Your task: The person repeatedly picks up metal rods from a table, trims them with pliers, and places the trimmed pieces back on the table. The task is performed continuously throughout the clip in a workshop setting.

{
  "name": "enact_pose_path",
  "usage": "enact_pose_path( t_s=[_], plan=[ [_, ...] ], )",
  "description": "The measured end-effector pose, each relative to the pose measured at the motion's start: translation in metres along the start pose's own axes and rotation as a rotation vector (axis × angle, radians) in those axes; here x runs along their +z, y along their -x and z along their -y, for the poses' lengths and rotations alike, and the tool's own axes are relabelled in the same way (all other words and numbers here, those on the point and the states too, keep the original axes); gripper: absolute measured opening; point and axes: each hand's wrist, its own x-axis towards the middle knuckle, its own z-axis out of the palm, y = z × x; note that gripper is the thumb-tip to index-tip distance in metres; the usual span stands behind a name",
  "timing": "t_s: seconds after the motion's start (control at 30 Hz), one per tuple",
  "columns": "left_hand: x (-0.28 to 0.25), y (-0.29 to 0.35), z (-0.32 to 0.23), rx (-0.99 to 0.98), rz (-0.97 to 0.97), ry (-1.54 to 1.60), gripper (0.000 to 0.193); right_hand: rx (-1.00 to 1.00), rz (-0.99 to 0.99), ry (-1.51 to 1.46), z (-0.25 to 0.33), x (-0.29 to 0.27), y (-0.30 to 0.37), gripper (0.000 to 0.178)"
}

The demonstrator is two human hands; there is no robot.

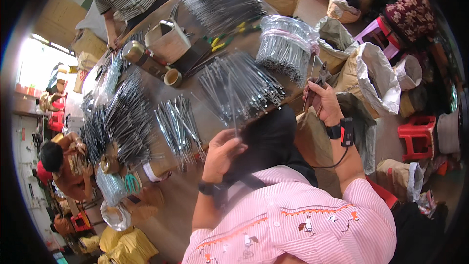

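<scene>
My right hand (322, 101) is closed round a pair of pliers (323, 72), whose jaws point up and away from me. A thin metal rod (312, 66) stands up beside the jaws; I cannot tell whether the pliers grip it. My left hand (224, 152) is over the table's near edge, thumb and fingers closed on a slim metal rod (233, 112), blurred by motion. Just beyond lies a broad pile of metal rods (242, 88) with shiny ends towards me. Left of that hand, a smaller pile of rods (180, 127) reaches the table edge.
A plastic-wrapped bundle of rods (286, 44) stands at the table's right end, with open sacks (373, 80) beyond. Yellow-handled pliers (218, 44), a metal canister (139, 54) and a box (167, 41) lie further back. Two people sit at the far and left sides. Red stool (416, 137) at right.
</scene>
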Motion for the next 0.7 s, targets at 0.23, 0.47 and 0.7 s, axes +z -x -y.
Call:
enact_pose_path(
  t_s=[0.23,0.47,0.7],
  plan=[
    [0.027,0.002,-0.003,0.048,0.097,-0.014,0.024,-0.059,0.15,0.111,-0.017,0.075,0.041,0.018],
    [0.037,0.008,-0.006,0.175,0.117,-0.03,0.018,-0.207,0.2,0.206,-0.031,0.11,0.066,0.015],
    [0.033,0.004,-0.004,0.252,0.132,-0.055,0.017,-0.285,0.177,0.251,-0.038,0.115,0.077,0.011]
  ],
)
